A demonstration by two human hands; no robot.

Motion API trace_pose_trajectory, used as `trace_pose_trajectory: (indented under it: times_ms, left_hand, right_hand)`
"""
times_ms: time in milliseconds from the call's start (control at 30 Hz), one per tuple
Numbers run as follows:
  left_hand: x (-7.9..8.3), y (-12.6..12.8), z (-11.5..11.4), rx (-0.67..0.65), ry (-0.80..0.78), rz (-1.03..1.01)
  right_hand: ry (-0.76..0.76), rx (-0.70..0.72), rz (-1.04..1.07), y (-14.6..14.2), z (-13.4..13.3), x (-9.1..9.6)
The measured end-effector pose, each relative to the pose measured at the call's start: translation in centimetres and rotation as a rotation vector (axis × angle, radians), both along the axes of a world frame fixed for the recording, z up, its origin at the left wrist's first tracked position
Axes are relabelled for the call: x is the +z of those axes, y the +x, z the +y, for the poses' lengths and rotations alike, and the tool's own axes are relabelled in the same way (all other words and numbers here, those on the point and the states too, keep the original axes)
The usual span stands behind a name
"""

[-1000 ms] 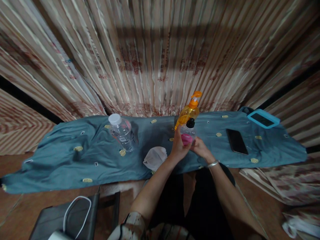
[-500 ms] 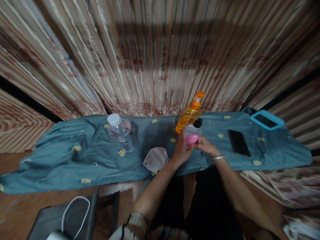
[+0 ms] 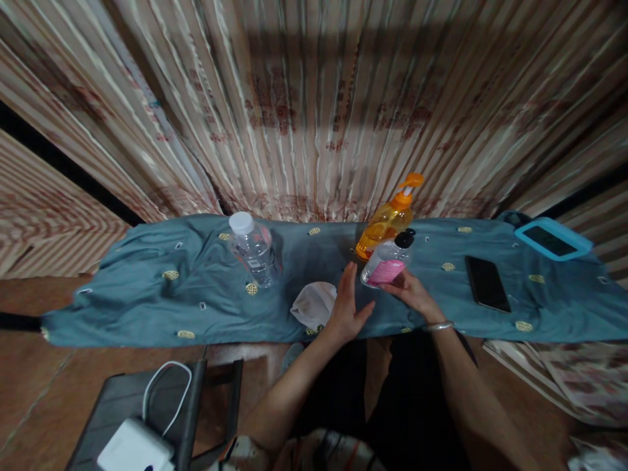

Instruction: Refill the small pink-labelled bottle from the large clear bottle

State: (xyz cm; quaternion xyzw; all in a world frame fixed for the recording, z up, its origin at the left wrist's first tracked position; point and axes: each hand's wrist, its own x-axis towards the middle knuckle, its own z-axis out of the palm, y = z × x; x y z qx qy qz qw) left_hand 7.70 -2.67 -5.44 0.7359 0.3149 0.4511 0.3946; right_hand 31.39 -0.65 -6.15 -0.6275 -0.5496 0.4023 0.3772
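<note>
A clear bottle with a pink label and black pump top (image 3: 385,265) is in my right hand (image 3: 411,292), whose fingers wrap its lower right side. My left hand (image 3: 347,309) is off the bottle, just left of it, with thumb and fingers apart. Behind the held bottle stands an orange pump bottle (image 3: 385,226) with amber liquid in its lower part. A crumpled whitish cloth-like piece (image 3: 314,303) lies left of my left hand, partly hidden by it. Farther left is a clear plastic bottle with a white cap (image 3: 255,252).
A teal patterned cloth (image 3: 147,288) covers the narrow table. To the right lie a black phone (image 3: 487,283) and a blue-framed device (image 3: 553,239). A striped curtain (image 3: 314,118) hangs behind. At lower left, a dark stool (image 3: 115,392) holds a white box (image 3: 136,447) with a cable.
My left hand has let go of the pink-labelled bottle and opened beside it. The bottle stays in my right hand. The whole view has shifted slightly.
</note>
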Motion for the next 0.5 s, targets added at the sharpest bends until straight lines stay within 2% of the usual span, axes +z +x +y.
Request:
trace_pose_trajectory:
  times_ms: [100,200,300,400,500]
  left_hand:
    - [0.3,-4.4,-2.7,0.133,-0.047,0.048]
    - [0.3,-9.3,-5.1,0.309,-0.053,0.087]
    - [0.1,-14.3,-6.2,0.551,-0.079,0.126]
    - [0.2,-18.3,-5.1,0.74,-0.098,0.049]
    - [0.8,-20.2,-2.1,0.799,-0.125,-0.007]
  right_hand:
    - [0.018,-0.059,-0.084,0.5,-1.7,0.1]
    - [0.008,-0.119,-0.206,0.7,-5.4,0.8]
    - [0.019,-0.081,-0.26,-1.8,-9.2,1.6]
    - [0.078,0.014,-0.255,-7.0,-10.2,1.9]
    - [0.161,0.042,-0.279,-12.2,-7.8,1.2]
